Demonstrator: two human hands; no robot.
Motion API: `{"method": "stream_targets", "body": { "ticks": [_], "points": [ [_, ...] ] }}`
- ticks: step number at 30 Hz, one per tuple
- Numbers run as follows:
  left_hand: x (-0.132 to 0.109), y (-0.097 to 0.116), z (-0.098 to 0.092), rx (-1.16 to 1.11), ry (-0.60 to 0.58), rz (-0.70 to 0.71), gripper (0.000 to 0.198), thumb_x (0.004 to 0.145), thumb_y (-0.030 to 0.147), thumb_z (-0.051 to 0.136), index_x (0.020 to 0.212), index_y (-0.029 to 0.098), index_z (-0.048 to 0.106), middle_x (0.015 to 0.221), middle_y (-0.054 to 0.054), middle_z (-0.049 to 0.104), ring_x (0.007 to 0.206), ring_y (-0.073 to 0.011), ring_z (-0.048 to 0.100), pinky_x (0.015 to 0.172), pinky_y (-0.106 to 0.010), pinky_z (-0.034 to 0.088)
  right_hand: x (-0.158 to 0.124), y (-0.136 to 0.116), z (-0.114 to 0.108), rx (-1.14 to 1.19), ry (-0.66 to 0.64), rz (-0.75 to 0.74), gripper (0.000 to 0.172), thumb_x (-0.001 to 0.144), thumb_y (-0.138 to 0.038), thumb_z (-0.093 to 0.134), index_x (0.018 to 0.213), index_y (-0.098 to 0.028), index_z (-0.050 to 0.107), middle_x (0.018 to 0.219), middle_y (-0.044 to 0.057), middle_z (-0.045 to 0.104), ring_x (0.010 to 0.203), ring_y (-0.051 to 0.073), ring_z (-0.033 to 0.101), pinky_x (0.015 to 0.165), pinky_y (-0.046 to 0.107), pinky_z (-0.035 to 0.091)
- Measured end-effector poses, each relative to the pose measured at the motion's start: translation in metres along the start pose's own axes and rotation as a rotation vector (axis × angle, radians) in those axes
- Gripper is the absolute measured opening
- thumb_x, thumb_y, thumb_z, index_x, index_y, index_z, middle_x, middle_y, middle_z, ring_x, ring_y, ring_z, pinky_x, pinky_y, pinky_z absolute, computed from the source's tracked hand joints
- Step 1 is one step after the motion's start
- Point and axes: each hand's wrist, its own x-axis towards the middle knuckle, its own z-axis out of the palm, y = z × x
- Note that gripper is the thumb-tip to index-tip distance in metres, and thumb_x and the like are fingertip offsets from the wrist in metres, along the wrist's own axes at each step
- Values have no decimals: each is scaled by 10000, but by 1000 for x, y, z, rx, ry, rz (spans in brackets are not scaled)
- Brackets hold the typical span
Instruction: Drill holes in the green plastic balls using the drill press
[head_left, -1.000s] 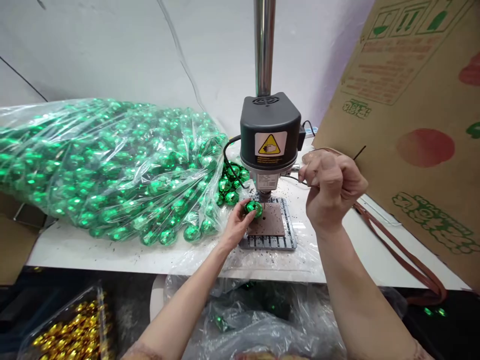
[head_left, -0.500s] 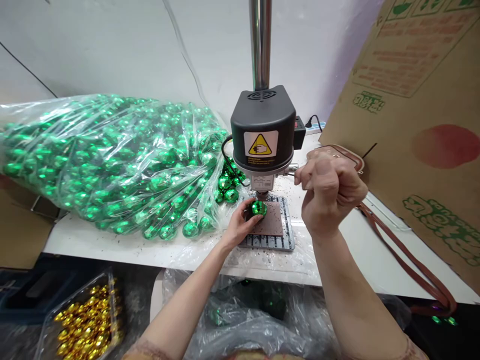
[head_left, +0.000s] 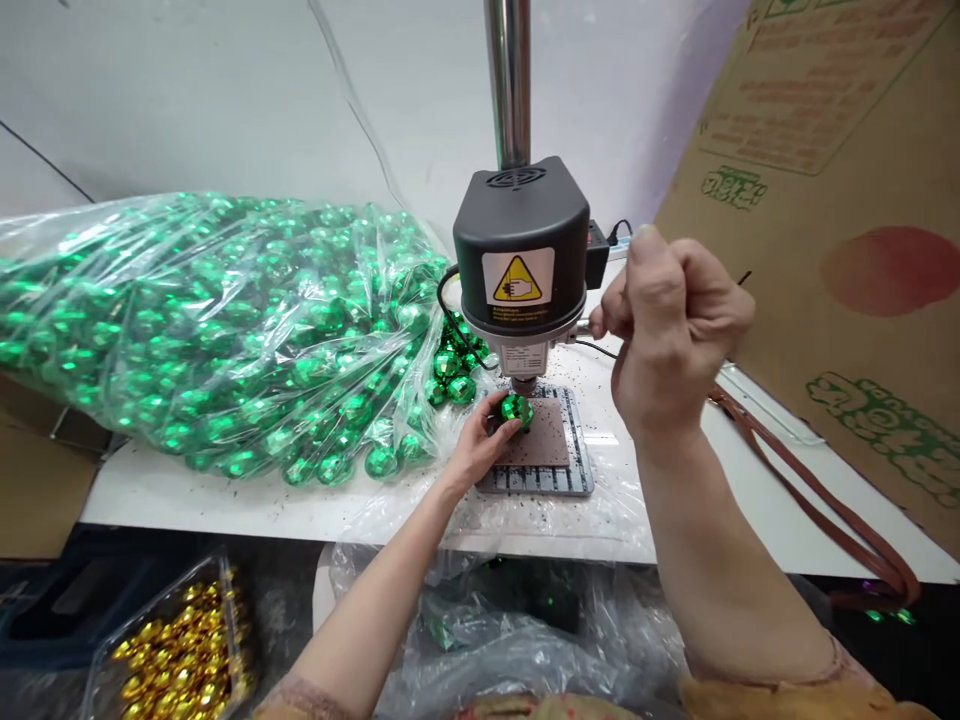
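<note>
My left hand (head_left: 480, 445) grips a shiny green faceted ball (head_left: 517, 411), with the thumb in front and fingers behind. The ball sits under the chuck (head_left: 523, 384) of a black bench drill press (head_left: 521, 250), over a brown board (head_left: 544, 440) on the slotted metal base (head_left: 525, 482). To the right of the motor head, my right hand (head_left: 667, 330) is closed in a fist around the feed lever (head_left: 579, 330); most of the lever is hidden inside it. Whether the drill bit touches the ball cannot be made out.
A large clear bag of green balls (head_left: 225, 340) covers the left of the white table (head_left: 247, 500), with loose green balls (head_left: 454, 378) by its mouth. A cardboard box (head_left: 825, 250) and brown strap (head_left: 817, 500) are on the right. Gold balls (head_left: 180, 650) fill a clear bin below.
My right fist has risen and turned slightly at the lever. My left hand still holds the green ball under the chuck. The view has shifted a little.
</note>
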Motion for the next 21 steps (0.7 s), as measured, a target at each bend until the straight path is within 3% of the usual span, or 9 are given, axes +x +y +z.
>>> {"method": "stream_targets", "body": {
  "ticks": [8,13,21],
  "points": [
    [-1,-5,4,57,-33,80,590,841,441,826,1339,195,628,1286,-125,715,1167,-285,690,1071,-454,535,18,-1,8,1,11,93,560,912,-618,630,611,-248,335,513,-81,313,434,45,288,411,253,301],
    [-8,-4,13,202,-32,210,500,852,356,815,1290,205,629,1295,-121,692,1237,-303,652,1114,-480,501,17,0,5,-5,-12,86,544,920,-598,630,611,-244,354,509,-80,338,433,43,308,404,242,314],
    [-12,-2,16,176,-46,211,495,897,353,786,1328,205,594,1352,-125,686,1297,-292,638,1130,-448,494,17,1,4,48,-19,83,536,931,-532,664,602,-238,359,492,-82,344,422,45,321,398,246,291]
  ]
}}
